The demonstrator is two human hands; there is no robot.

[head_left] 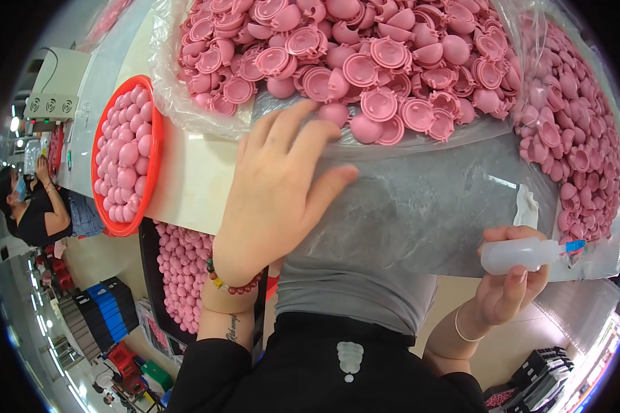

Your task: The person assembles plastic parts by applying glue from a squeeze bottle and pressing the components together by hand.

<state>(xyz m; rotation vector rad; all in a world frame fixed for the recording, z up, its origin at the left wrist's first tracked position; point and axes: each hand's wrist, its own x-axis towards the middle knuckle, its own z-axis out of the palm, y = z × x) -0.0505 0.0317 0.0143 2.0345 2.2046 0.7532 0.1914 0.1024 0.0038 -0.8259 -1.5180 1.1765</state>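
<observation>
My left hand (282, 175) is spread over the near edge of a clear plastic bag (420, 146), its fingertips next to pink plastic half shells (379, 103). Nothing shows in its grasp, though the undersides of the fingers are hidden. At the right, my right hand (506, 292) is closed around a small white squeeze bottle (520, 256). The bottle lies nearly level, its blue-tipped nozzle (573, 246) pointing right, close to a second heap of pink shells (579, 138).
An orange-red basket (157, 138) of closed pink balls stands at the left, with a black crate (148, 268) of pink balls below it. A crumpled white tissue (527, 206) lies on the grey tabletop (420, 206). Another person (38, 206) sits at the far left.
</observation>
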